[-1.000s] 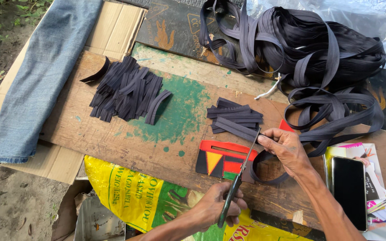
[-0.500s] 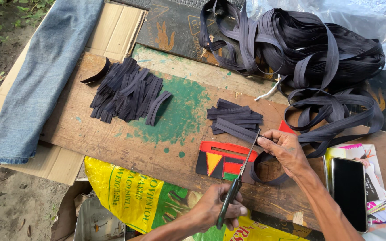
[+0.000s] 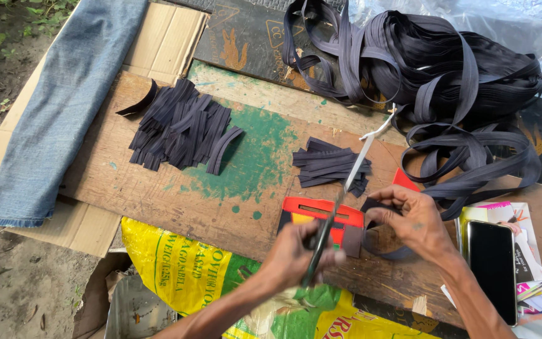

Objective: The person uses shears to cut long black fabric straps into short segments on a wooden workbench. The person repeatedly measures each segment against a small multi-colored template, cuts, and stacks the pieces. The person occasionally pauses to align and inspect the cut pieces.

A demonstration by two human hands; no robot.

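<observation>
The step in hand looked like cutting a long black strap into short lengths. The left hand (image 3: 296, 254) was wrapped around the handles of a pair of scissors (image 3: 340, 201), its fingers clamped together on them, and the blades pointed up and away across the wooden worktop (image 3: 158, 188). The right hand (image 3: 412, 220) pinched the free end of the black strap (image 3: 384, 207) between thumb and fingers, holding it just beside the blades and over a red and black gauge-like card (image 3: 312, 210) lying on the board. Whether the blades had already closed on the strap could not be told, since the hands hid that spot.

The strap ran from the right hand back to a big loose tangle of the same strap (image 3: 434, 69) at the far right, partly on a clear plastic sheet (image 3: 515, 19). Two piles showed work already done: a small stack of cut pieces (image 3: 327, 164) just beyond the scissors, and a larger heap of pieces (image 3: 180, 129) well to the left on the green-stained part of the board.

Judging from this, the next move would call for keeping the strap taut and square to the blades so each piece matched the others, with the right thumb kept out of the cut.

A denim trouser leg (image 3: 58, 107) lay at the left on cardboard, a yellow sack (image 3: 177, 267) hung below the board, and a dark phone (image 3: 492, 267) rested at the right.
</observation>
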